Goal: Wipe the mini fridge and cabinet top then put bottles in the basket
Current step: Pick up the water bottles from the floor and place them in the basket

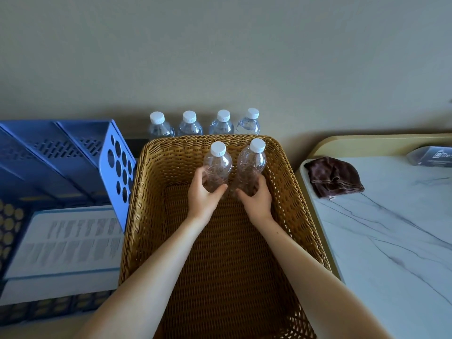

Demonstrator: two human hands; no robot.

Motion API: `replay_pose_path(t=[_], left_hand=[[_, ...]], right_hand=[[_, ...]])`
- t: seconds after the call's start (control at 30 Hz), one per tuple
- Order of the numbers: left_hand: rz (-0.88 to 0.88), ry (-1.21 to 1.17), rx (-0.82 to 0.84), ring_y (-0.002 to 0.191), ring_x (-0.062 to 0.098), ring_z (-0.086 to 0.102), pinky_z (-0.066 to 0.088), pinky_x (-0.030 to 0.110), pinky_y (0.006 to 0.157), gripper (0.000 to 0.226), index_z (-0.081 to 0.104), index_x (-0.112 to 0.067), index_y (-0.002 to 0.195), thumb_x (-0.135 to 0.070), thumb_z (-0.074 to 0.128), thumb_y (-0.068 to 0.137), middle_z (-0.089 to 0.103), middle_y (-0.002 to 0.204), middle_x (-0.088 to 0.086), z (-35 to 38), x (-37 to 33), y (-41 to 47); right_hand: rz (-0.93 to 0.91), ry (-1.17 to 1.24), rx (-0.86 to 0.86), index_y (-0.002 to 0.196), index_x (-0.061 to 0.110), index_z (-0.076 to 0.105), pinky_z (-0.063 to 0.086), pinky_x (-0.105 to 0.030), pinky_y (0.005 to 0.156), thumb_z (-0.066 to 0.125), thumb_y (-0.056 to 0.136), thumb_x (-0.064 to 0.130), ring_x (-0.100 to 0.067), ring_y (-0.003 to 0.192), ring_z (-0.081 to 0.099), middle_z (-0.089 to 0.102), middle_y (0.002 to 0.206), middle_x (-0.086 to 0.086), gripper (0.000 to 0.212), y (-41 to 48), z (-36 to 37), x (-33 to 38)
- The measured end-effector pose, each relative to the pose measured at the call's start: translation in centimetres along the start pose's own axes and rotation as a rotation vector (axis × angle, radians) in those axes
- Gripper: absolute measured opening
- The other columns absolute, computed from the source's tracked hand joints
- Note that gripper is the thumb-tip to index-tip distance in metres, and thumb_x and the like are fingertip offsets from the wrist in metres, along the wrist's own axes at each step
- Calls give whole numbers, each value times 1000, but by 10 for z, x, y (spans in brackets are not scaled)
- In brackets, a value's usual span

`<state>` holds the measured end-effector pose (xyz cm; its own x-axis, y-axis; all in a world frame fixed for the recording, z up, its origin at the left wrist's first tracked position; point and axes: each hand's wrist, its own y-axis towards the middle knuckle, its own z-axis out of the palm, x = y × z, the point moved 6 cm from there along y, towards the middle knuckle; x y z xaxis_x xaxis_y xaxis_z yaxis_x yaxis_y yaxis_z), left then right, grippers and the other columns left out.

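Our left hand wraps its fingers round the low body of one clear bottle, upright beside a second bottle that our right hand grips likewise, both inside the wicker basket. They seem light, thin-walled and crushable; a gentle low hold suits them.

dim, soft daylight | wide-angle bending at edges | left side perhaps blurred

bottles 6 | basket 1 | brown cloth 1 | blue rack 1
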<state>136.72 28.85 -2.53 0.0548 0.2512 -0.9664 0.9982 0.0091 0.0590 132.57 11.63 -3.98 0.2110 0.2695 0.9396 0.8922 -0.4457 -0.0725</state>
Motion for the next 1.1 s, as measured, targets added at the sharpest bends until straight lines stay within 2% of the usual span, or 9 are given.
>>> replay_pose_path(t=[0.13,0.2,0.37,0.47,0.57,0.67,0.83,0.97,1.1], left_hand=[[4,-8,-11,114,9,60,48,24,96,50,53,-28,115,-15,81,76,65,116,-9,2,2,4],[11,-7,-5,116,10,59,47,27,98,52,54,-27,118,-15,81,76,65,119,-8,4,2,6],[21,0,23,116,7,58,46,22,97,54,52,-28,121,-17,81,76,62,120,-11,8,2,8],[20,18,43,110,-4,56,40,8,89,54,52,-30,120,-19,81,76,61,115,-19,8,3,9],[4,43,37,111,1,56,36,0,83,52,52,-28,118,-21,81,76,62,116,-16,6,4,9],[-1,53,29,114,5,57,36,1,84,52,53,-26,119,-21,81,76,63,118,-13,6,6,9],[19,43,20,115,7,57,43,20,95,53,53,-31,118,-20,82,74,63,120,-12,3,6,7],[-1,35,19,115,5,55,37,10,91,60,54,-27,126,-20,82,74,62,125,-10,2,7,5],[0,43,9,116,8,56,41,16,95,61,54,-18,129,-17,83,75,63,125,-5,1,9,5]], right_hand=[[6,-2,-27,137,22,50,45,-31,106,76,84,8,-9,120,55,60,125,9,60,0,-2,0],[14,-8,-40,137,21,50,45,-35,109,76,85,8,-14,123,56,62,130,2,60,1,-4,0],[8,-26,-48,140,18,48,43,-40,112,75,86,9,-18,129,54,60,136,-2,62,1,-6,3],[10,-24,-50,141,17,47,44,-43,112,75,85,9,-18,129,54,60,136,-3,63,0,-5,2],[11,-28,-55,140,19,48,44,-43,112,76,85,10,-18,128,55,60,135,-2,63,-1,-5,3],[16,-39,-57,141,20,47,44,-44,113,77,85,11,-18,129,54,60,136,-2,64,-1,-5,3],[10,-43,-56,143,18,46,41,-39,114,76,85,10,-15,130,51,58,139,-1,66,-2,-5,5],[8,-36,-53,142,18,47,40,-30,110,75,86,10,-7,124,48,56,133,6,64,-4,-6,5],[17,-30,-57,144,18,46,37,-27,108,74,87,10,-4,123,45,56,138,1,64,-4,-6,5]])
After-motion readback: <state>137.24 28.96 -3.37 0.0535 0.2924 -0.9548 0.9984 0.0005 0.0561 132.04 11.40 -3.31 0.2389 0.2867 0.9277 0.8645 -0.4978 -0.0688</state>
